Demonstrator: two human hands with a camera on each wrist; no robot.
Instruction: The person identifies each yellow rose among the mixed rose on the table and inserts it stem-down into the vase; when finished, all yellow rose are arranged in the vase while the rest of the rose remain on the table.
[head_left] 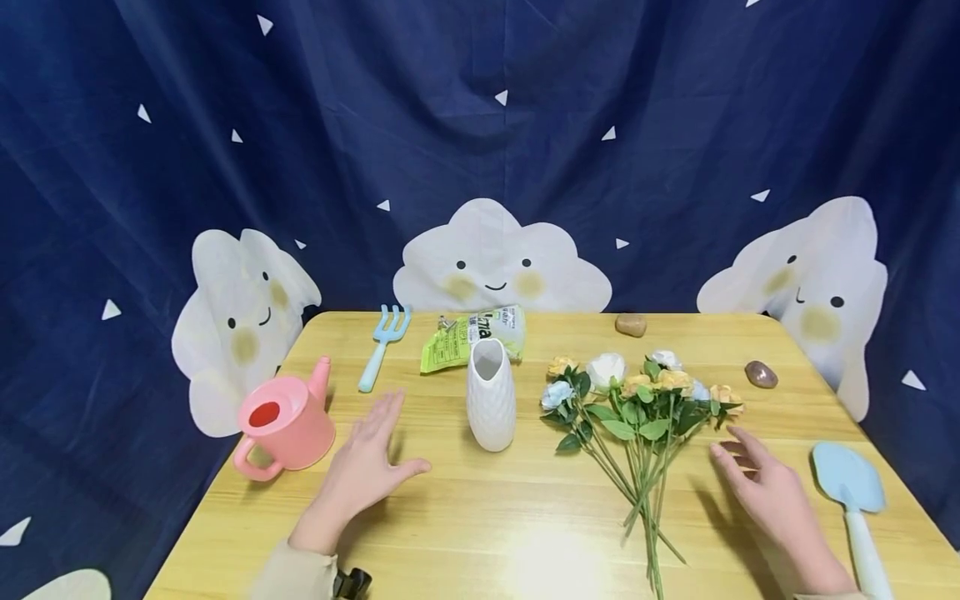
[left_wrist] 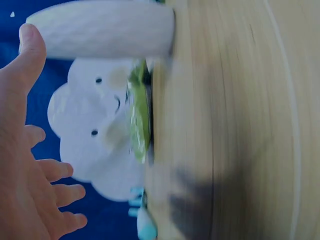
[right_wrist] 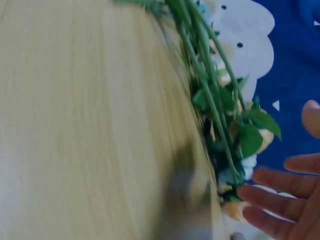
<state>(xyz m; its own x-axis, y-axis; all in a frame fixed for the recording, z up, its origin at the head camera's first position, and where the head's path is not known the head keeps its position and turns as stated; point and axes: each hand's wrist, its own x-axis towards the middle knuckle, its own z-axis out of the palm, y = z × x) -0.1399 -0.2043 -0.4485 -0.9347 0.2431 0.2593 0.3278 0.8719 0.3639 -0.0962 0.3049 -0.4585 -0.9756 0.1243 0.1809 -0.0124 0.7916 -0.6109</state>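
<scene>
My left hand (head_left: 367, 458) is held over the table between a pink watering can (head_left: 288, 421) and a white textured vase (head_left: 491, 400), fingers spread and holding nothing. The vase stands upright near the middle; in the left wrist view the vase (left_wrist: 105, 30) appears beyond my thumb. On the right, my right hand (head_left: 772, 496) hovers with loosely bent fingers and nothing in them. Its fingertips are close to a bunch of artificial flowers (head_left: 648, 408) with white, yellow and blue blooms, lying with stems toward me. In the right wrist view the green stems (right_wrist: 207, 75) stretch past the fingers.
Toward the back lie a light blue hand fork (head_left: 382, 346), a green and white packet (head_left: 476, 333) behind the vase, and a tan stone (head_left: 631, 324). A darker stone (head_left: 761, 374) and a light blue hand shovel (head_left: 851, 492) lie on the right. A blue curtain (head_left: 480, 125) hangs behind the table.
</scene>
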